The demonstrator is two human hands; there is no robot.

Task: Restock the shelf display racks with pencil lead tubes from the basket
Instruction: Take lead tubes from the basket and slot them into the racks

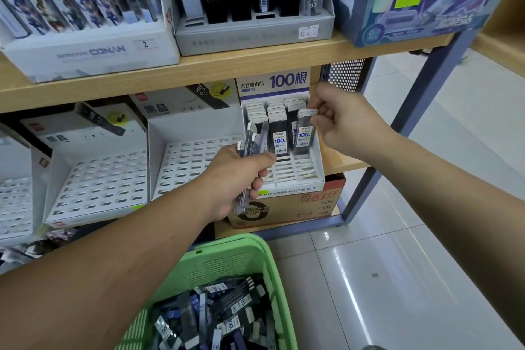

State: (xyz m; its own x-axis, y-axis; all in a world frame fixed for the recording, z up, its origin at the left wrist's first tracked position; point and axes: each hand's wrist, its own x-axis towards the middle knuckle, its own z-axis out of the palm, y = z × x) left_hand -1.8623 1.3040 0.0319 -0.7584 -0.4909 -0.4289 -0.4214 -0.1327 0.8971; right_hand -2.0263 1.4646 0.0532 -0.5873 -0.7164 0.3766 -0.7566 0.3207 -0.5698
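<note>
Fingers (pixel 319 105) of right hand (pixel 350 125) pinch tube (pixel 304 136) top in rack (pixel 298 176); left hand (pixel 235 179) grips tube bundle (pixel 252 139).

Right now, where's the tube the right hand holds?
Head view, right of centre: the tube is upright at the right column of the rack, its top pinched by the right hand.

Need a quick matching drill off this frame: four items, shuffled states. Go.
Items:
1. left hand
2. right hand
3. green basket
4. white rack left of the 100 rack

States:
A. pinches a single tube upright at the 100 rack
B. slots bare, no tubes in them
C. grips a bundle of tubes
D. loose tubes piled inside

Pairs: 1-C, 2-A, 3-D, 4-B
</note>
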